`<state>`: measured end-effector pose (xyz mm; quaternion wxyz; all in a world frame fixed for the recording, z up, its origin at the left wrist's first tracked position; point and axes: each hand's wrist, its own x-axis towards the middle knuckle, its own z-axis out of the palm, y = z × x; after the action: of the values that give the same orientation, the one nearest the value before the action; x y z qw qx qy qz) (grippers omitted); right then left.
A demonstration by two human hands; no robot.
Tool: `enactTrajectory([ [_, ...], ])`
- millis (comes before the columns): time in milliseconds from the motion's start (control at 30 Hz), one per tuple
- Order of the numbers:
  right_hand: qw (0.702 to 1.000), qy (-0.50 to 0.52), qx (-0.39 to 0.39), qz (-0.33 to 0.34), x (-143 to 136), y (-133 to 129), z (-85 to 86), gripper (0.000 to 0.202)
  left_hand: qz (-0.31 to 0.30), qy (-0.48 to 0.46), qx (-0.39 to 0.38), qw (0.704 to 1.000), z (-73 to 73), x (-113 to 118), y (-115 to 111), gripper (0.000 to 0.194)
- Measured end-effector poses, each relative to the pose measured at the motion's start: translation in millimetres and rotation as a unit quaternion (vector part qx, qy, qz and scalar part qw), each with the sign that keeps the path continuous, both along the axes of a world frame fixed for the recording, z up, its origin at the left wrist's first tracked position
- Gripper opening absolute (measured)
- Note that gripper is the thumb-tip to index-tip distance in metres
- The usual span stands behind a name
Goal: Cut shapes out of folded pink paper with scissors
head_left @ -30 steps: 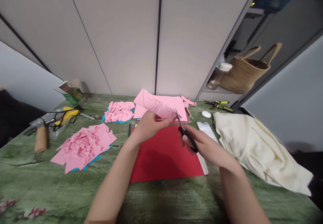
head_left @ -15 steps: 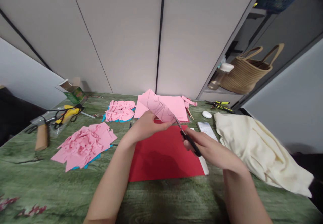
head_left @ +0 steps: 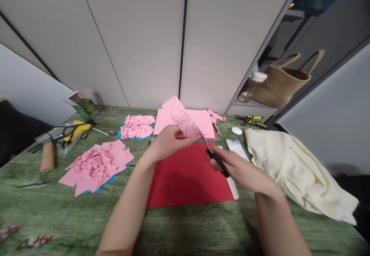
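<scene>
My left hand (head_left: 170, 142) pinches a piece of pink paper (head_left: 185, 119) that has curved letter-like outlines drawn on it. The paper is held up, tilted, over the far edge of a red sheet (head_left: 185, 179). In my right hand (head_left: 228, 161) are black-handled scissors (head_left: 215, 158), their blades pointing up and left at the paper's lower right corner. Whether the blades are fully closed is too small to tell. Behind the held piece lies a stack of pink sheets (head_left: 205, 121).
Left are a heap of pink scraps (head_left: 98, 165), cut-out pink letters (head_left: 137, 126), a yellow glue gun (head_left: 76, 131) and a green box (head_left: 85, 107). Right are a phone (head_left: 235, 148), a white mouse-like object (head_left: 236, 131), pliers (head_left: 254, 121) and cream cloth (head_left: 289, 167). A woven basket (head_left: 285, 82) stands on a shelf.
The pink paper has turned in my left hand, its upper end swinging up and slightly right, showing more of the drawn outlines. My right hand and the scissors have barely moved.
</scene>
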<state>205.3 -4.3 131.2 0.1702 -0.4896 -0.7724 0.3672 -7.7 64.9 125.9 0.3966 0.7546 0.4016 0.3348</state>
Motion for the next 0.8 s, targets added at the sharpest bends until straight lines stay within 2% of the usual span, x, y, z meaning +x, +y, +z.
enactTrajectory([
  [800,1.0,0.017,-0.001,0.001,-2.1,2.3,-2.5,0.028,0.004,-0.02,0.017,1.0,2.9,0.4,0.2,0.03],
])
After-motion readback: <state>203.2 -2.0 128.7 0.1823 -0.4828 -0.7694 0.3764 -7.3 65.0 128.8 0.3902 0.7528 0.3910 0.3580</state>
